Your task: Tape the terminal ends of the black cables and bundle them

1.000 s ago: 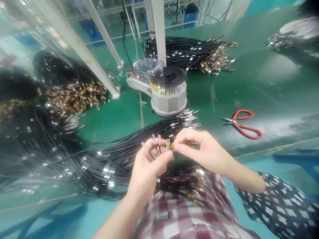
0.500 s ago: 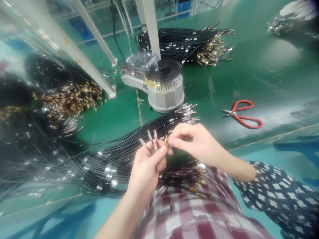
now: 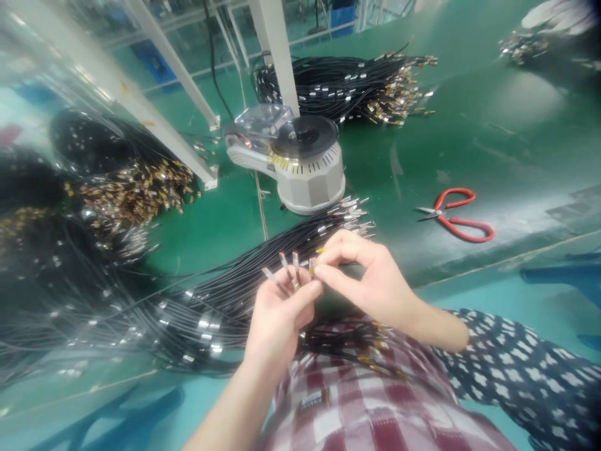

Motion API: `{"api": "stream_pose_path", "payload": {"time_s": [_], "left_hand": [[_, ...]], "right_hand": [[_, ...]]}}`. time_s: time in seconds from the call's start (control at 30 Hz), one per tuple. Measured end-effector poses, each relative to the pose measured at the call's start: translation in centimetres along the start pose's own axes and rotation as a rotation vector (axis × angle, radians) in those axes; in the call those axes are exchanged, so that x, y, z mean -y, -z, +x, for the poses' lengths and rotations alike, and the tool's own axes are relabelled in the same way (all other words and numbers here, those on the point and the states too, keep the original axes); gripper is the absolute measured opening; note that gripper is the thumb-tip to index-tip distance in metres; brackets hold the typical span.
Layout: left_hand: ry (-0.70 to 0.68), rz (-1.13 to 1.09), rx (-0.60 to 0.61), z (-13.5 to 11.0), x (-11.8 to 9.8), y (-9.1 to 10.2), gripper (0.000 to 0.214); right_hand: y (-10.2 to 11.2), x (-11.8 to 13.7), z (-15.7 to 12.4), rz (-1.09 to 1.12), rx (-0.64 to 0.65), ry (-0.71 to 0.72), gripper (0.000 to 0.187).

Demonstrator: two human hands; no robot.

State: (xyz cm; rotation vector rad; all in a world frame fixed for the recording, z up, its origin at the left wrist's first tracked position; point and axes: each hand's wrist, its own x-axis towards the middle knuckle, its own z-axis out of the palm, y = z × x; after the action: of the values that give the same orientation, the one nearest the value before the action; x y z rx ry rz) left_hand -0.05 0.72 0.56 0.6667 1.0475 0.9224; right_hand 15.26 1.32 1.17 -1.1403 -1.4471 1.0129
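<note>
My left hand [image 3: 284, 313] is closed around several black cables, whose silvery ends [image 3: 283, 260] fan out above the fingers. One cable end [image 3: 312, 265] with yellow tape around it stands near the left thumb. Against that end, my right hand [image 3: 361, 266] pinches with thumb and forefinger; a bit of yellow tape [image 3: 320, 250] shows at its fingertips. Fingers hide part of the contact. Behind the hands lies a bundle of black cables [image 3: 263, 260] with bare silvery ends. More cables with yellow-wrapped ends [image 3: 375, 344] rest at my lap, below the hands.
A round tape dispenser [image 3: 310, 175] stands just beyond the cables. Red-handled nippers [image 3: 462, 216] lie open at the right. Further cable bundles [image 3: 328, 81] lie behind it and at the left [image 3: 136, 188], by white posts [image 3: 164, 94]. A gloved hand [image 3: 558, 15] shows top right.
Both hands stay together at the cable ends. The right fingers have shifted slightly at the yellow-taped end, and the left thumb has moved a little right. The view has moved slightly.
</note>
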Motion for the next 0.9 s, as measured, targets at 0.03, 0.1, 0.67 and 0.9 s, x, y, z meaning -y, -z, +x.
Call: {"api": "stream_pose_path", "payload": {"time_s": [0.03, 0.1, 0.67, 0.9], "left_hand": [[-0.010, 0.004, -0.004, -0.1, 0.1, 0.1, 0.028], [-0.032, 0.023, 0.008, -0.2, 0.1, 0.2, 0.026], [0.058, 0.013, 0.274, 0.7, 0.0, 1.2, 0.019], [-0.032, 0.047, 0.181, 0.7, 0.4, 1.1, 0.012]], "right_hand": [[0.1, 0.1, 0.0, -0.002, 0.004, 0.003, 0.010], [0.5, 0.3, 0.2, 0.049, 0.071, -0.056, 0.011], [2.5, -1.3, 2.1, 0.390, 0.280, -0.264, 0.010], [4.3, 0.9, 2.4, -0.099, 0.088, -0.022, 0.011]]}}
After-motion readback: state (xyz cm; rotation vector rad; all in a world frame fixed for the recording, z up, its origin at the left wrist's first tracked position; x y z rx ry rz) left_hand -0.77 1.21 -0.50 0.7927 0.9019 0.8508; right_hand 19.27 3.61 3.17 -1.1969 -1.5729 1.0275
